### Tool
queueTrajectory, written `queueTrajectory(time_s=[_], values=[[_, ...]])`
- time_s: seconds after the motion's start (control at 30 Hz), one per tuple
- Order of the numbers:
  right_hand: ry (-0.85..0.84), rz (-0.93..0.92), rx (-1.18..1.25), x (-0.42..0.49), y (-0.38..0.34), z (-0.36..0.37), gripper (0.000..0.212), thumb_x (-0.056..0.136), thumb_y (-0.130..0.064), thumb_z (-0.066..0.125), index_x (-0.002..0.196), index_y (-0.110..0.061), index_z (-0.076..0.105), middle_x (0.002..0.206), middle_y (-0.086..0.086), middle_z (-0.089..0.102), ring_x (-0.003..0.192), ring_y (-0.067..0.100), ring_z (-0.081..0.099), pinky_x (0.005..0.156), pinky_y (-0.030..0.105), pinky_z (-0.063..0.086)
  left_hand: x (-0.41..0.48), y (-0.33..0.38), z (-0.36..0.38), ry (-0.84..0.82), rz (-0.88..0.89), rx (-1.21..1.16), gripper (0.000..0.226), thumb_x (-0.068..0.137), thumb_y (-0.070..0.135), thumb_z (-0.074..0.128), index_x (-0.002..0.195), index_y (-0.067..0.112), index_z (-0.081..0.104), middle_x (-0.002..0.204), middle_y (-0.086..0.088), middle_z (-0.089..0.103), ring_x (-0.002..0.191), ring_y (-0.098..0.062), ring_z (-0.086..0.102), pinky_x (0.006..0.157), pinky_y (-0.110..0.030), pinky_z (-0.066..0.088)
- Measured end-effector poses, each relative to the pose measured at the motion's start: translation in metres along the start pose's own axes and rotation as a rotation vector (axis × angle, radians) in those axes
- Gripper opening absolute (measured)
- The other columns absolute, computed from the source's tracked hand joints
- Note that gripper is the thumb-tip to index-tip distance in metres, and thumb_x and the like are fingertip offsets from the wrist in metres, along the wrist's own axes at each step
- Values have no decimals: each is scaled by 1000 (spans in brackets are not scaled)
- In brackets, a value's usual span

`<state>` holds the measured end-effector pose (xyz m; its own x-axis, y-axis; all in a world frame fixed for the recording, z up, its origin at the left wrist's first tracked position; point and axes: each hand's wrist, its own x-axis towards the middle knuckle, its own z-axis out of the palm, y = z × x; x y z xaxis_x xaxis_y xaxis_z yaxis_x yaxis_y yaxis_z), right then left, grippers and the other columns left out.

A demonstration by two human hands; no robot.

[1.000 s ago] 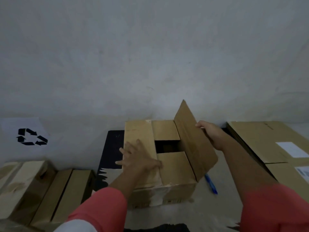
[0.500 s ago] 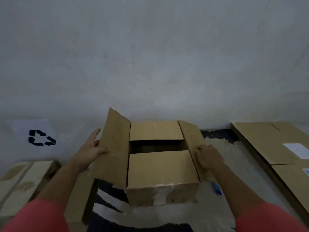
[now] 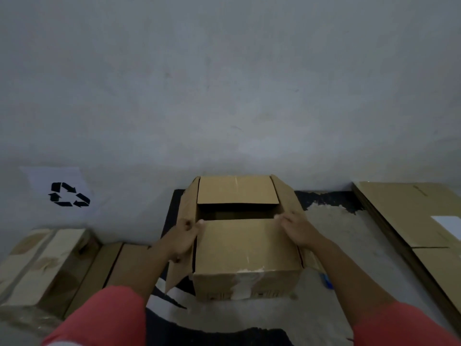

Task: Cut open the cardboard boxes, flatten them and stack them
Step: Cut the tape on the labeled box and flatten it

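Two forearms in coral-red sleeves reach forward from the bottom edge. Between them, in the centre of the view, an open brown cardboard box [image 3: 245,283] stands on a pale surface [image 3: 331,228] marked with black patches, its front wall carrying a torn strip of white tape [image 3: 247,280].

The left hand [image 3: 183,239] pinches the far left corner of the near flap [image 3: 245,245] with curled fingers. The right hand [image 3: 298,231] grips the far right corner of the same flap, fingers curled over its edge. This flap lies roughly level across the box's near half. The far flap [image 3: 237,189] covers the back half, with a dark gap between the two. The left side flap [image 3: 178,270] hangs outward and down, and the right side flap [image 3: 289,198] splays outward.

A small blue object [image 3: 326,282] lies just beside the box, partly hidden by the right forearm.

At lower left sit taped cardboard boxes [image 3: 37,265] with a flat brown piece [image 3: 107,268] beside them. At right lies a stack of flattened cardboard [image 3: 404,216] bearing a white label [image 3: 449,226].

Behind everything rises a grey wall [image 3: 224,83], with a white sheet showing a black recycling symbol [image 3: 68,194] at left.
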<state>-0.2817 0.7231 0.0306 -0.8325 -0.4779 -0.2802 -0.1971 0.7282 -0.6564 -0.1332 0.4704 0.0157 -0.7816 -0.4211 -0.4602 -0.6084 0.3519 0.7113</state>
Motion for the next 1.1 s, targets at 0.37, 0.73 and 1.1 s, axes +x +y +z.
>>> queueTrajectory(time_s=[0.37, 0.73, 1.1], values=[[-464, 173, 80, -44, -24, -74, 41, 90, -25, 58, 130, -22, 48, 126, 0, 44, 110, 19, 50, 84, 36, 47, -16, 24, -18, -211, -49, -120, 90, 81, 73, 49, 145, 12, 34, 154, -22, 28, 138, -43, 30, 104, -59, 36], [-195, 68, -227, -42, 59, 17, 166, 38, -51, 92, 140, -30, -37, 155, -1, -30, 145, 28, -18, 117, 56, 13, 8, 23, 6, 259, 184, 569, 73, 89, 38, 65, 146, 15, 25, 151, -15, 26, 137, -35, 29, 104, -43, 35], [-8, 69, -39, -29, 67, 19, 81, 97, -26, 51, 153, -19, -7, 159, 10, 15, 143, 31, 23, 115, 44, 27, 58, 43, 1, 160, 271, 806, 83, 99, 38, 48, 153, 26, -13, 160, -14, 1, 145, -40, 11, 113, -51, 26]])
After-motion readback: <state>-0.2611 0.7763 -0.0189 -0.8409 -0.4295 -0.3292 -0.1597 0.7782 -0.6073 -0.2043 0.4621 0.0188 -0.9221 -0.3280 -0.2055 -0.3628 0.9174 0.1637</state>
